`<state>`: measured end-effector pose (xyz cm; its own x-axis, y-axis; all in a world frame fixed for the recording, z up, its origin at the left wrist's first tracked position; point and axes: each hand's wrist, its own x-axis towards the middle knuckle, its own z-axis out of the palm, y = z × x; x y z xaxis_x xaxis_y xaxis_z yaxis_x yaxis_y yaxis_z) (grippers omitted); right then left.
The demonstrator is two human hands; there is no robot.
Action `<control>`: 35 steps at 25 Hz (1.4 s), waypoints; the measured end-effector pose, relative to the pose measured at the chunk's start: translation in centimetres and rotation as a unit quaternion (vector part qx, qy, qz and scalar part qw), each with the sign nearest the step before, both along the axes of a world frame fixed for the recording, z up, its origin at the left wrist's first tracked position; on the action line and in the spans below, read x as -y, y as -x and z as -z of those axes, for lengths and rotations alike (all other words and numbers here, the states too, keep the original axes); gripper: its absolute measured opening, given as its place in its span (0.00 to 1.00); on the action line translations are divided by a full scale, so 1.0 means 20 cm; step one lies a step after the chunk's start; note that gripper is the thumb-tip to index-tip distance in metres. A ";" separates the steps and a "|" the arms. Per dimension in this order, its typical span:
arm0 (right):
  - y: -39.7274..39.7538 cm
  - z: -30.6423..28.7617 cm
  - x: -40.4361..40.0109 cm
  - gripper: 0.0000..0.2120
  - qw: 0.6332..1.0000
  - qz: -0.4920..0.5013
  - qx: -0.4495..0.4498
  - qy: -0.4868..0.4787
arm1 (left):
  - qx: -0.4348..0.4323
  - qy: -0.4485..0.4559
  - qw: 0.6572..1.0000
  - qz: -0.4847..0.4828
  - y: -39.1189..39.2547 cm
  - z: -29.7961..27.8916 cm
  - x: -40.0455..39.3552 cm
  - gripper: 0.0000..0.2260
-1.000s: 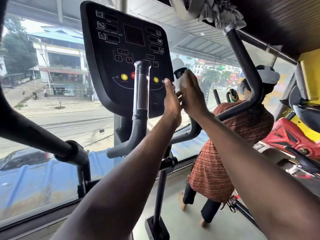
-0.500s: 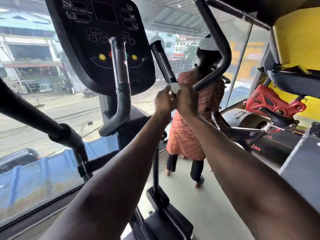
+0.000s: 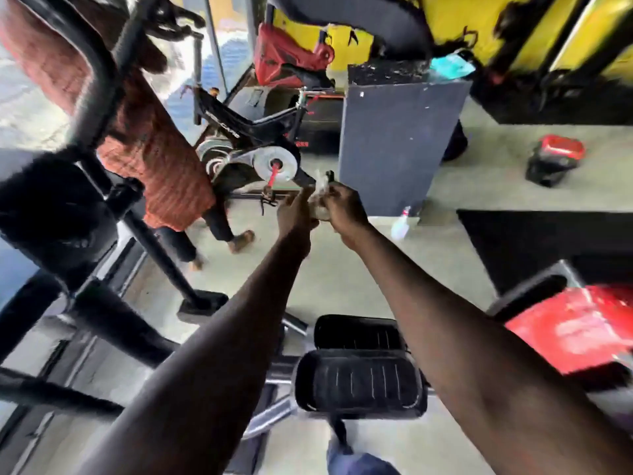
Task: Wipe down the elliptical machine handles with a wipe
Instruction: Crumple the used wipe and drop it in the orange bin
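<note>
Both my arms reach forward over the floor. My left hand and my right hand meet around a small crumpled white wipe, each pinching it between the fingers. The elliptical's black handle tubes curve down the left side of the view, apart from my hands. Its two black foot pedals lie below my forearms. The view is motion-blurred.
A person in a rust-red top stands at the left beside a black exercise bike. A dark blue box stands ahead with a spray bottle at its foot. Red equipment sits at the right, black mat beyond.
My view has swung down and to the right, away from the console and handle. My hands have left the handle and now hold the wipe together over the floor.
</note>
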<state>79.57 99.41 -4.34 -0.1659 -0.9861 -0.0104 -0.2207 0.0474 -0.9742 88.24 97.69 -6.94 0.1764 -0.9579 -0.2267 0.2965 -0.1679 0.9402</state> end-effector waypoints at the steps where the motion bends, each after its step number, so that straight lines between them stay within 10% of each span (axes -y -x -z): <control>1: 0.16 0.02 -0.07 0.13 0.999 0.044 -0.017 0.001 | 0.002 -0.006 0.999 0.039 0.17 0.02 -0.05 0.04; 9: 1.51 0.02 -0.73 0.02 0.941 0.334 0.055 0.018 | 0.061 0.043 0.939 0.337 1.53 -0.02 -0.53 0.01; 13: 2.21 0.03 -1.12 0.11 0.906 0.418 0.064 0.031 | 0.082 0.069 0.885 0.454 2.27 -0.02 -0.85 0.04; 27: 4.04 0.14 -2.22 0.08 0.799 0.574 0.174 0.053 | 0.025 -0.010 0.798 0.602 4.40 0.10 -1.75 0.12; 35: 5.26 0.15 -2.32 0.03 0.763 0.641 0.054 -0.055 | 0.014 -0.077 0.782 0.618 5.64 0.09 -1.89 0.05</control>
<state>-25.72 145.85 -7.31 -0.9865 -0.0052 -0.1634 0.1574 0.2403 -0.9578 -24.49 135.58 -8.70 -0.8561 -0.3611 -0.3696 -0.2033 -0.4222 0.8834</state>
